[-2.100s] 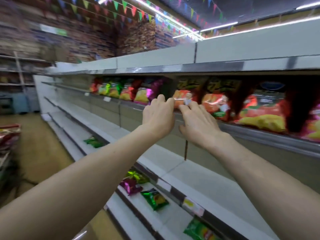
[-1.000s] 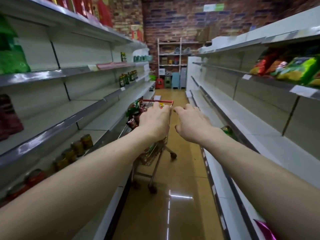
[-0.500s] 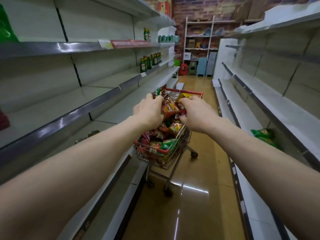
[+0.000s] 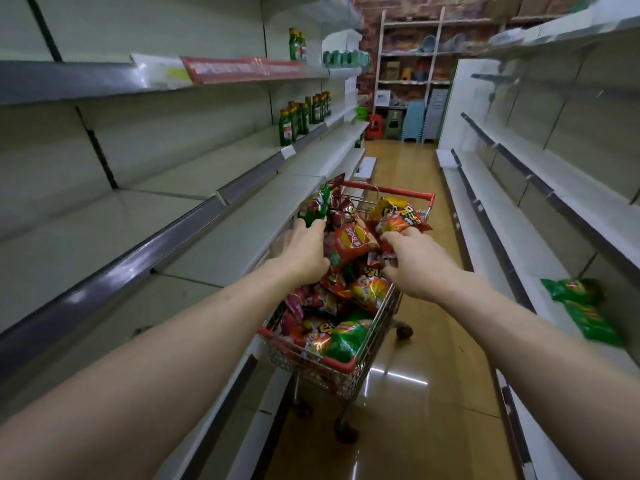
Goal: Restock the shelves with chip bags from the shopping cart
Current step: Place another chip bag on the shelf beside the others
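Chip bags (image 4: 332,306) fill the shopping cart (image 4: 304,351), which stands in the aisle against the left shelves (image 4: 207,209). Over the heap, the left hand (image 4: 306,252) grips the lower edge of a green bag (image 4: 317,207), and the right hand (image 4: 414,263) grips the bottom of an orange bag (image 4: 398,216). A red bag (image 4: 353,242) lies between the two hands. Two green packets (image 4: 581,306) lie on a low right shelf (image 4: 540,271), and green bottles (image 4: 301,116) stand further down the left side.

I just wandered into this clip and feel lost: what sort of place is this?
Probably a grocery shop aisle: long grey metal shelves line both sides, a red-rimmed wire shopping cart holds colourful chip bags, and green bottles stand on one shelf.
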Demonstrator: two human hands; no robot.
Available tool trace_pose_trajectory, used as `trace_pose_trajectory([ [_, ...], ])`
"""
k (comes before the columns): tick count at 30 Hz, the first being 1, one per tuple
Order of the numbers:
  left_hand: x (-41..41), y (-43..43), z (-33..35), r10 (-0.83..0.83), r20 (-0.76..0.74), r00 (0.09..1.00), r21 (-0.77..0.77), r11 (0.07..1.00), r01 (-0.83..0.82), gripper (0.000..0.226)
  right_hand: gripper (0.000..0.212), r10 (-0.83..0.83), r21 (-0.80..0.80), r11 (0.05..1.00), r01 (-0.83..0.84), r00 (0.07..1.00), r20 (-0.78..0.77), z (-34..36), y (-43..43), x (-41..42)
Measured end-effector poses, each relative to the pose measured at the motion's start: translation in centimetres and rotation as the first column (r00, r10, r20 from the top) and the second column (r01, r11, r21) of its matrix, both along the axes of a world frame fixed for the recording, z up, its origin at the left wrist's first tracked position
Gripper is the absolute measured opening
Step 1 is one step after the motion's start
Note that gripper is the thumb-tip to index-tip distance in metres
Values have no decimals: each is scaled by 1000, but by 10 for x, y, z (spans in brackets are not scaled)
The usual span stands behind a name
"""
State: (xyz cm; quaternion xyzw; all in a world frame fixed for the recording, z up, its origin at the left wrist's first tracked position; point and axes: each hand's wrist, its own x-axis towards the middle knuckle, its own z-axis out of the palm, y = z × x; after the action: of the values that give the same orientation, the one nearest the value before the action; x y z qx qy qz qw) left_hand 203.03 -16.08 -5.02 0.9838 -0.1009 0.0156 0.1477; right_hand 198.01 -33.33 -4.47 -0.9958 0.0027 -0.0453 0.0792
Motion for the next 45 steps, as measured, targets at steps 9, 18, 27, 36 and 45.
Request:
trace_pose_trajectory([
  [9, 128, -49, -28, 103, -57, 993, 27, 995, -101, 62, 58, 51, 44, 998, -49, 997, -56, -34, -56, 135],
  [18, 224, -109, -64, 124, -153, 980, -4, 992, -126, 71, 58, 81, 73, 995, -71, 985, -151, -70, -100, 238],
  [27, 313, -128, -85, 106, -156, 982, -33, 993, -113, 74, 57, 66, 104, 993, -50, 986, -151, -77, -113, 320],
  [36, 426, -94, -108, 143, -173, 974, -128, 978, -167, 74, 56, 92, 88, 993, -79, 983, -159, -93, -69, 437],
  [45, 538, -35, -166, 389, -326, 862, -448, 739, -503, 68, 64, 114, 336, 941, -40, 972, -205, -137, -15, 552],
])
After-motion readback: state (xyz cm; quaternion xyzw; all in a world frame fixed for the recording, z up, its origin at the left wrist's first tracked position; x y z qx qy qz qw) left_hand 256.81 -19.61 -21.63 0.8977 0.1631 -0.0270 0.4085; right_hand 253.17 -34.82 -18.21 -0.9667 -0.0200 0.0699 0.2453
